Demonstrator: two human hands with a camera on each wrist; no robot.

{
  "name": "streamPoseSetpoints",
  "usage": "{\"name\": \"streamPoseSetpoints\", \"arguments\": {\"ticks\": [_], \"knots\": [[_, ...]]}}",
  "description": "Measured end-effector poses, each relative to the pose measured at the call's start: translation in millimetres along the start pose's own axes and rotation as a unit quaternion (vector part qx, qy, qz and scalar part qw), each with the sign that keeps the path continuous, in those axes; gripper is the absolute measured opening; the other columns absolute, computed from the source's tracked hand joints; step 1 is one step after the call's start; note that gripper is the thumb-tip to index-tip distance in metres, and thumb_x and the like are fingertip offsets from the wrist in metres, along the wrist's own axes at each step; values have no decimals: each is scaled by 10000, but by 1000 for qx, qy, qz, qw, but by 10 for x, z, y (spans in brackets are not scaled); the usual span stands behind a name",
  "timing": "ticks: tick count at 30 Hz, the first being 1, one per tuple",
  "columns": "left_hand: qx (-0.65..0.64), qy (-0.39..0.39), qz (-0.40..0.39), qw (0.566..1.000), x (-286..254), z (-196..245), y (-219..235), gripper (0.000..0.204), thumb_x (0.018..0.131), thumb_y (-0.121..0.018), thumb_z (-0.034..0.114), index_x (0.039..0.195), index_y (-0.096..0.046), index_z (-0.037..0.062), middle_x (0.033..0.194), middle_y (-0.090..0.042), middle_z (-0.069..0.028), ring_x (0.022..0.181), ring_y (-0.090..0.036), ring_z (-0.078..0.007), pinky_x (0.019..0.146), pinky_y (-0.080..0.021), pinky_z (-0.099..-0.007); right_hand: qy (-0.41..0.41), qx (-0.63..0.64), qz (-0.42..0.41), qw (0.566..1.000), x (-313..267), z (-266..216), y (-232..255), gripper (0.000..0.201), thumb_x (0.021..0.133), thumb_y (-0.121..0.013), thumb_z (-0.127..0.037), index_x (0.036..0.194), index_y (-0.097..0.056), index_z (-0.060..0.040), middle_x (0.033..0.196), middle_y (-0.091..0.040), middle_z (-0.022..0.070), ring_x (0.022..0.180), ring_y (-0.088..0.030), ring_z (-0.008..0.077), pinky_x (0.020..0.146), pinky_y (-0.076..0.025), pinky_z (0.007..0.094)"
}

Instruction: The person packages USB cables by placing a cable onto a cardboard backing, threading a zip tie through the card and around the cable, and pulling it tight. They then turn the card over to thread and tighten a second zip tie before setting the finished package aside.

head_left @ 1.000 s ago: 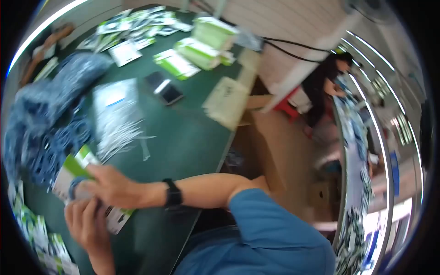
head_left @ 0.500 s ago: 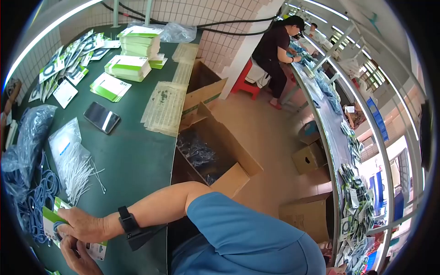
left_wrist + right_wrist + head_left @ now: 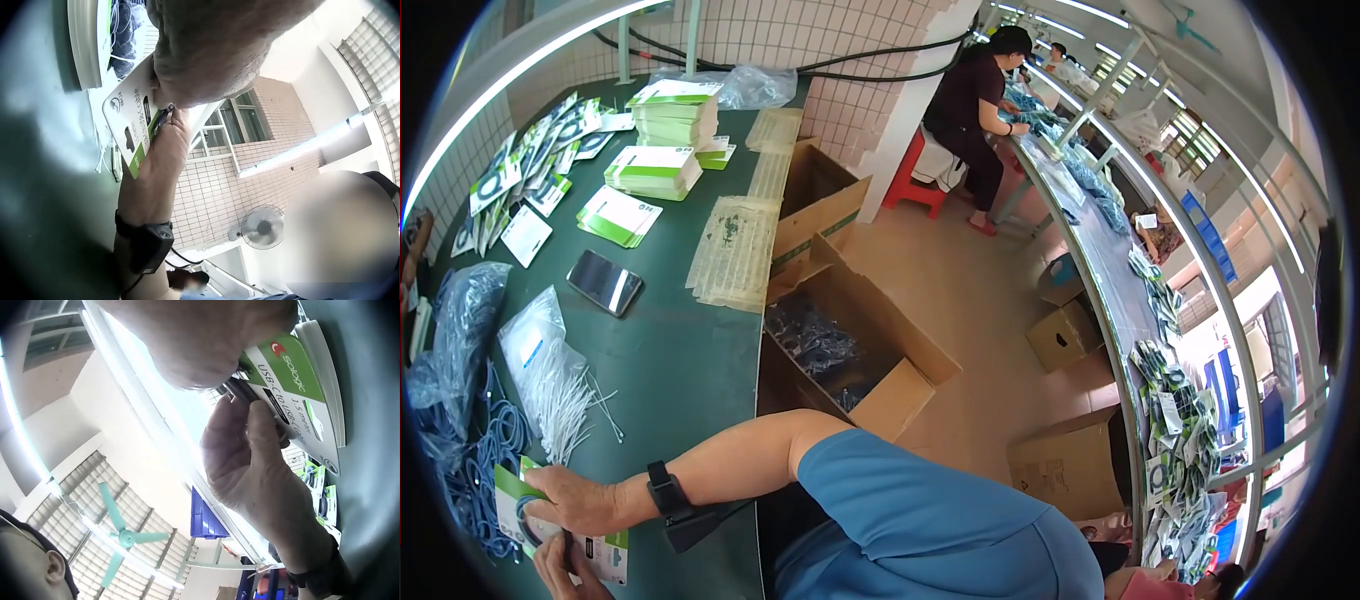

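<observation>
A green and white packaging card (image 3: pixel 512 497) with a coil of blue cable (image 3: pixel 527 515) on it lies at the near left edge of the green table (image 3: pixel 690 370). My right hand (image 3: pixel 550 490), a black watch on its wrist, lies over the card with fingers curled at the coil. Below it, my left hand (image 3: pixel 560 562) grips the card's near end. In the left wrist view the card (image 3: pixel 132 122) is pinched between both hands. The right wrist view shows my left hand's fingers (image 3: pixel 259 434) curled round the card (image 3: pixel 294 378) and a dark cable.
A heap of blue cables (image 3: pixel 460 440) and a bag of white ties (image 3: pixel 550 365) lie left of my hands. A phone (image 3: pixel 605 282) and stacks of cards (image 3: pixel 650 170) sit farther back. An open cardboard box (image 3: pixel 840 345) stands beside the table. A person (image 3: pixel 970 100) works at another bench.
The view has swung from the table toward the room. Both hands keep hold of the card and have drifted slightly toward the lower left of the picture.
</observation>
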State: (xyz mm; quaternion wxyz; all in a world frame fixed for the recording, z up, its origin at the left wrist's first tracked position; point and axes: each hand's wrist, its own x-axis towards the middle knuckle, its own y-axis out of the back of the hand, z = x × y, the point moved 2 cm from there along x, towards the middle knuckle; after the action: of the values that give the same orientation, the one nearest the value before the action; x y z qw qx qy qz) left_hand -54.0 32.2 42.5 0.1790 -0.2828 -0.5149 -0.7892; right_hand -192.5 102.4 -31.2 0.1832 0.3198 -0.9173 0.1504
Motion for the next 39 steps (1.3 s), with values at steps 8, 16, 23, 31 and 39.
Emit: {"name": "streamPoseSetpoints", "arguments": {"ticks": [8, 16, 23, 31, 39], "knots": [[-121, 150, -58, 980, -334, -598, -196, 186, 888, -707, -95, 1060, -698, -24, 1001, -687, -98, 906, -652, -214, 780, -540, -339, -24, -86, -28, 996, -105, -179, 95, 370, 975, -640, -293, 994, -563, 68, 936, -609, 304, 918, -592, 505, 787, -463, 531], [-145, 61, 151, 976, -152, -217, 85, 311, 816, -808, -103, 1090, -714, 10, 1060, -725, -134, 799, -671, -158, 672, -549, -270, -34, -122, -71, 989, 1, -344, 227, 219, 1096, -596, -204, 1078, -637, 10, 858, -631, 53, 805, -563, 88, 674, -488, 338], [-381, 324, 148, 853, -303, -384, 9, 315, 934, -768, 31, 1221, -656, -34, 1220, -697, -111, 969, -669, -132, 755, -575, -282, -68, 59, -69, 994, 31, -461, 288, 248, 1137, -549, -224, 1167, -646, 3, 1034, -693, 7, 884, -584, 31, 773, -502, 215], [-508, 356, -68, 781, -327, -229, -277, 343, 1021, -703, 185, 1260, -675, -60, 1114, -745, -97, 965, -676, -131, 873, -564, -304, -42, -29, -80, 996, -59, -473, 322, 248, 1131, -545, -198, 1210, -644, 15, 1013, -672, 2, 896, -562, 50, 770, -485, 246], [-467, 337, -37, 817, -406, -185, -68, 400, 1015, -709, 159, 1334, -605, -60, 1203, -741, -103, 1079, -691, -157, 956, -562, -318, -57, 91, -90, 990, -37, -346, 243, 284, 1136, -537, -246, 1239, -617, 6, 1064, -699, 43, 888, -638, 69, 765, -520, 226]]}}
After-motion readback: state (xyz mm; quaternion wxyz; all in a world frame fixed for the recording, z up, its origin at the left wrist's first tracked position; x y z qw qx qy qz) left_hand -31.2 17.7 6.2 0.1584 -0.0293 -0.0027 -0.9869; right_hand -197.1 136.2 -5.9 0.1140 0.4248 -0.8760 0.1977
